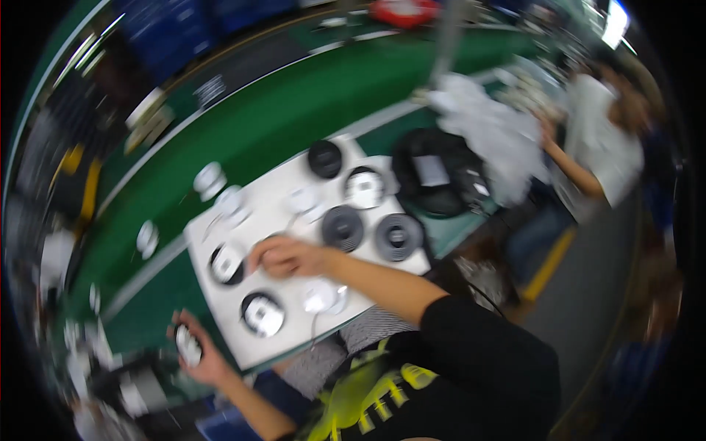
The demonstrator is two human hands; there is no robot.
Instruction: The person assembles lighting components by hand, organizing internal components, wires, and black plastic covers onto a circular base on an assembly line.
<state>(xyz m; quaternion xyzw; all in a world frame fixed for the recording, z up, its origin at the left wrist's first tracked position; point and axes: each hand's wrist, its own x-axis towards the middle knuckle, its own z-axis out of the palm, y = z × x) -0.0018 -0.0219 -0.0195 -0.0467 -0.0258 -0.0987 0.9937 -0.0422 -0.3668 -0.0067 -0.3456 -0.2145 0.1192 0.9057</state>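
My left hand (pixel 200 354), at the lower left beyond the white board (pixel 213 301), is closed round a white oval piece (pixel 188 345) with a dark edge. Over the board's middle, my right hand (pixel 288 257) has its fingers curled; blur hides what they may hold. A mostly covered dark round part lies just behind it. Nearby on the board are two black round parts with white centres, one on the left (pixel 228 264) and one at the front (pixel 262 314). White round parts with thin wires (pixel 323 295) lie in front of my right forearm.
Ringed dark discs (pixel 398 237) and a black disc (pixel 324 159) occupy the board's right and far parts. A black bag (pixel 437 173) and clear plastic (pixel 489 136) lie to the right, near another person (pixel 596 143). White parts (pixel 209 181) are on the green belt (pixel 272 136).
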